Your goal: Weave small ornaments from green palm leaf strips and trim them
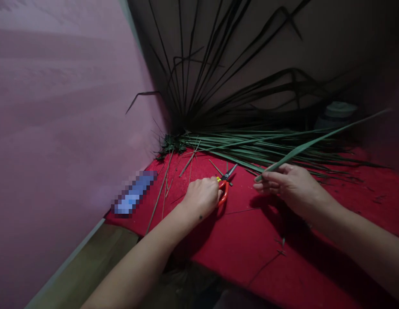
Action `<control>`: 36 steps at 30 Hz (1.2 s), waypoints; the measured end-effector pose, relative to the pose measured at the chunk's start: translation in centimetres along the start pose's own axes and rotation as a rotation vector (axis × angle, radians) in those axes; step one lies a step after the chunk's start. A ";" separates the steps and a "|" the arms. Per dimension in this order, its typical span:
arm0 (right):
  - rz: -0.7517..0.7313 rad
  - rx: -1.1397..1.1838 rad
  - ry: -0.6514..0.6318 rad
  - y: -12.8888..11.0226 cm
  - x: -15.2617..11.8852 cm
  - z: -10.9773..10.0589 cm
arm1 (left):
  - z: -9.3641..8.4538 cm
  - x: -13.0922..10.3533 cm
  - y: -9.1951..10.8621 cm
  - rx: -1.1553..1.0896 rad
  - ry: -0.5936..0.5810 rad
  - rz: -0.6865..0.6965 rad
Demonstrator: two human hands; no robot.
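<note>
My left hand (pixel 202 196) is closed round the handles of a pair of scissors (pixel 224 189) with orange-red and yellow grips, low over the red cloth. The dark metal blades point up and to the right, away from me. In my right hand (pixel 288 184) a long green leaf (pixel 302 148) is pinched near its cut end between thumb and fingers. It slopes up to the far right and tapers to a thin tip. Behind both hands lies a thick bundle of green leaves (pixel 238 143), its butt ends at the left.
Red cloth (pixel 244 240) covers the work surface, with thin strips (pixel 161 193) and small scraps scattered on it. A pink wall (pixel 64 107) rises at the left. A blurred-out blue object (pixel 134 193) lies beside it. Dark fronds (pixel 206 64) fan up behind; a pale container (pixel 337 113) stands far right.
</note>
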State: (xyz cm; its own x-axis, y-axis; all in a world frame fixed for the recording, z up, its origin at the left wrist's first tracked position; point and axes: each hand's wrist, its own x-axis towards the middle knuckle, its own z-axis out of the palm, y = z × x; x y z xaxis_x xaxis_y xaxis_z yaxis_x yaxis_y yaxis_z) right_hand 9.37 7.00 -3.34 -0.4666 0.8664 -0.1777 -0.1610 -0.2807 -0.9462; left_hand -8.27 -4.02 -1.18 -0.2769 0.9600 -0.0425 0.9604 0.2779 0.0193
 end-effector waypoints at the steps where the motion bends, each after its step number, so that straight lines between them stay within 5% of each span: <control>1: 0.022 -0.030 -0.024 0.2 -0.3 -0.2 | 0.2 0.1 0.0 0.013 -0.004 0.008; 9: 0.045 -0.201 -0.164 1.8 -1.5 -1.9 | 0.9 0.6 0.9 0.088 0.037 0.054; 19: 0.009 -0.265 -0.212 2.1 -1.8 -2.7 | -2.3 -4.5 -0.3 0.013 0.130 0.062; 23: 0.014 -0.238 -0.204 2.0 -1.9 -2.6 | -3.6 -5.2 -5.8 -0.125 0.187 -0.087; 27: 0.043 -0.235 -0.194 1.8 -1.8 -2.6 | -4.9 -5.4 -14.5 0.024 0.212 -0.543; 30: 0.061 -0.224 -0.195 1.8 -1.8 -2.6 | -4.6 -5.8 -19.7 0.074 0.187 -0.665; 36: 0.058 -0.226 -0.196 1.7 -1.9 -2.7 | -2.1 -6.0 -22.9 0.040 0.070 -0.686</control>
State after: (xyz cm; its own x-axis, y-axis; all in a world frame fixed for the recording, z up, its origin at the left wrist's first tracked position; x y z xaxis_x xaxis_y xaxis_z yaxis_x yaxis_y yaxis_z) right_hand 12.33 5.99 -5.32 -0.6317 0.7495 -0.1980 0.0578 -0.2091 -0.9762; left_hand -28.73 -16.03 0.78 -0.8223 0.5680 0.0328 0.5674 0.8230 -0.0263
